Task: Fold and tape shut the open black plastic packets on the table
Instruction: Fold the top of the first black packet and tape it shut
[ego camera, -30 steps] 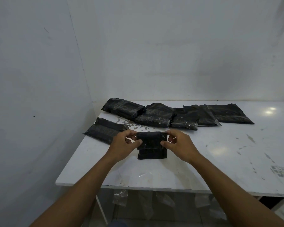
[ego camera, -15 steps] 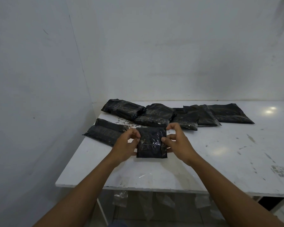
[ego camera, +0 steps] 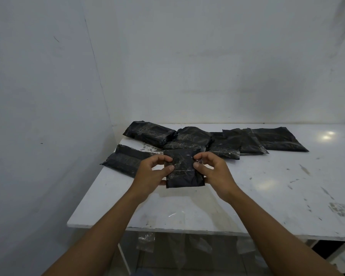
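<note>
A folded black plastic packet [ego camera: 184, 169] stands tilted up off the white table [ego camera: 267, 196] between my two hands. My left hand [ego camera: 151, 174] pinches its left edge with thumb and curled fingers. My right hand [ego camera: 213, 172] pinches the right edge the same way, with a bit of clear tape showing by its fingers. Several more black packets lie behind: one at the left edge [ego camera: 125, 161], one at the back left [ego camera: 149, 133], one in the middle [ego camera: 191, 137], and flatter ones to the right [ego camera: 279, 139].
White walls close in on the left and behind the table. Strips of clear tape [ego camera: 146, 241] hang from the table's near edge. The table's right half is bare and scuffed.
The packet was turned over and raised from a low folded bundle to stand taller, facing me. Both hands shifted slightly up and away along its side edges.
</note>
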